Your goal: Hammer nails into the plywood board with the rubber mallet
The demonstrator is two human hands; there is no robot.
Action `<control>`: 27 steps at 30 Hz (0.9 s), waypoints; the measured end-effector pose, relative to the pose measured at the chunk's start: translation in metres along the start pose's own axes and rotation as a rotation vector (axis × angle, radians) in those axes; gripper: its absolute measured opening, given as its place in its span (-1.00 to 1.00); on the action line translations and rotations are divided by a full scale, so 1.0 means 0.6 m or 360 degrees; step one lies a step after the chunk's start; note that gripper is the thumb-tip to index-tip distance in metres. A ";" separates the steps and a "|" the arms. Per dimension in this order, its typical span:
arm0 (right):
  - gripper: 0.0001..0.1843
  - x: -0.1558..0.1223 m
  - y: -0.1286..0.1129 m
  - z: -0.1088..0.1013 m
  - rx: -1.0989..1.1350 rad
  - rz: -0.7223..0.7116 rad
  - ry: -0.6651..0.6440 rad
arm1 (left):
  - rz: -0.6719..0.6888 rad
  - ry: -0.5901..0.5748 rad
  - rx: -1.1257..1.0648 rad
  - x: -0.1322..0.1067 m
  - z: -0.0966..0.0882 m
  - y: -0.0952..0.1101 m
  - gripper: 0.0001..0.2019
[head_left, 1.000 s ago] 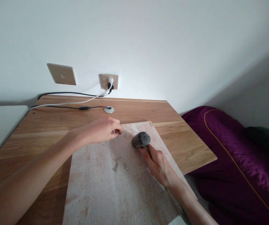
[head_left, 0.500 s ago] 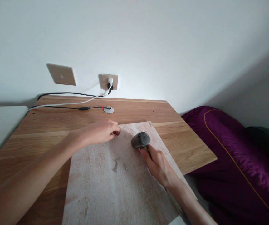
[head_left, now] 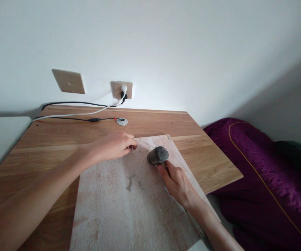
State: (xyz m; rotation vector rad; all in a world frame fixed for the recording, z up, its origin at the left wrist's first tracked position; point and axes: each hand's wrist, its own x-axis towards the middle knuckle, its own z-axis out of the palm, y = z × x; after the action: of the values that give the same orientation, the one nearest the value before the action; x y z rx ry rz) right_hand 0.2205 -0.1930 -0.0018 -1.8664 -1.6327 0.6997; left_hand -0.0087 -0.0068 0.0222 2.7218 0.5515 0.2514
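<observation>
My right hand (head_left: 178,181) is wrapped round the handle of a mallet with a thick dark grey head (head_left: 158,155). The head is at the upper right of a pale, whitish board (head_left: 108,209). Near the board's far edge, my left hand (head_left: 121,144) is closed in a pinch on a small nail (head_left: 132,149), mostly hidden by the fingers. A few small nails stand in a row along the far part of the board, partly behind the mallet head. Several loose nails (head_left: 131,183) lie on the board between my hands.
The board rests on a wooden desk (head_left: 210,164) against a white wall. White and black cables (head_left: 87,114) run over the desk's back to a wall socket (head_left: 128,91). A cable grommet (head_left: 121,121) sits in the desk. Purple fabric (head_left: 244,167) is at the right.
My left hand has shifted very slightly to the right, its fingers still pinched. The mallet and my right hand look almost unmoved.
</observation>
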 end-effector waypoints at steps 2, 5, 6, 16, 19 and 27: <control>-0.65 0.000 0.001 0.000 0.0005 -0.0015 0.0012 | 0.0021 0.0019 -0.0009 0.001 0.001 0.000 -0.76; -0.66 0.000 0.002 0.001 0.0008 -0.0017 0.0017 | 0.0029 0.0022 -0.0003 0.000 0.003 0.000 -0.76; -0.65 0.000 0.002 0.001 0.0009 -0.0015 0.0014 | 0.0027 0.0018 0.0002 0.000 0.004 0.000 -0.75; -0.68 -0.001 -0.001 0.000 -0.0016 0.0012 -0.0007 | 0.0020 0.0007 0.0028 0.001 0.003 0.003 -0.77; -0.65 0.000 0.001 0.001 -0.0031 0.0002 0.0007 | 0.0020 -0.0020 0.0028 0.002 0.006 0.004 -0.76; -0.68 0.002 0.002 -0.001 -0.0074 -0.0023 0.0023 | 0.0004 -0.0086 0.0102 0.006 0.016 0.003 -0.75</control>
State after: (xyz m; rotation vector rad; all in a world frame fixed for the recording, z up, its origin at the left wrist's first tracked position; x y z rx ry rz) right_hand 0.2221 -0.1918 -0.0022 -1.8857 -1.6651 0.6461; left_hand -0.0024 -0.0098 0.0145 2.7819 0.5501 0.1631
